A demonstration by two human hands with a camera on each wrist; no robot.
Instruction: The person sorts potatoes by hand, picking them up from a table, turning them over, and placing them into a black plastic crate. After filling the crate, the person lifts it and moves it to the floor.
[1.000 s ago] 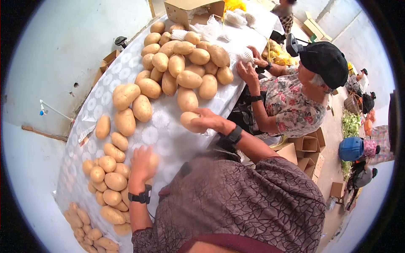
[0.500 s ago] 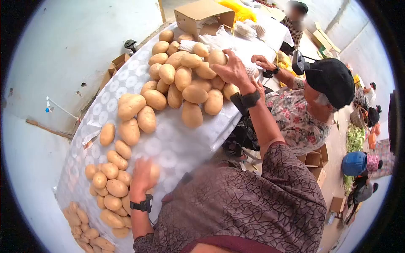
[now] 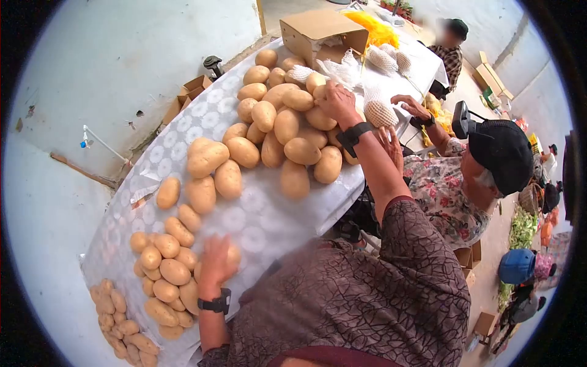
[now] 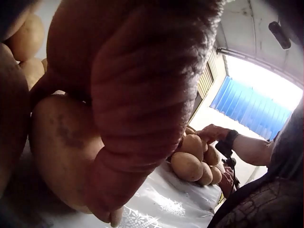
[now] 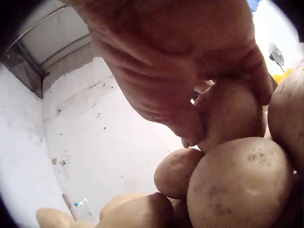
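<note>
My left hand [image 3: 219, 260] holds a potato [image 4: 61, 147] just over the tablecloth, beside the smaller potato heap [image 3: 174, 272]. Thumb and fingers wrap that potato in the left wrist view. At the far side of the large potato pile [image 3: 286, 125], my right hand [image 3: 340, 101] reaches down and grips a potato [image 5: 232, 116] from above. Other potatoes lie close under it in the right wrist view. A white foam net sleeve [image 3: 380, 113] lies beyond my right wrist, between another person's hands [image 3: 391, 144].
An open cardboard box [image 3: 324, 33] stands at the table's far end, near yellow netting [image 3: 376, 30]. Loose white foam sleeves [image 3: 342, 68] lie before it. More potatoes [image 3: 122, 324] are at lower left. The other person [image 3: 452, 177] sits at the table's right edge.
My right hand has moved from the near end of the large pile to its far side, carrying a potato. The left hand keeps its potato. The head view has shifted.
</note>
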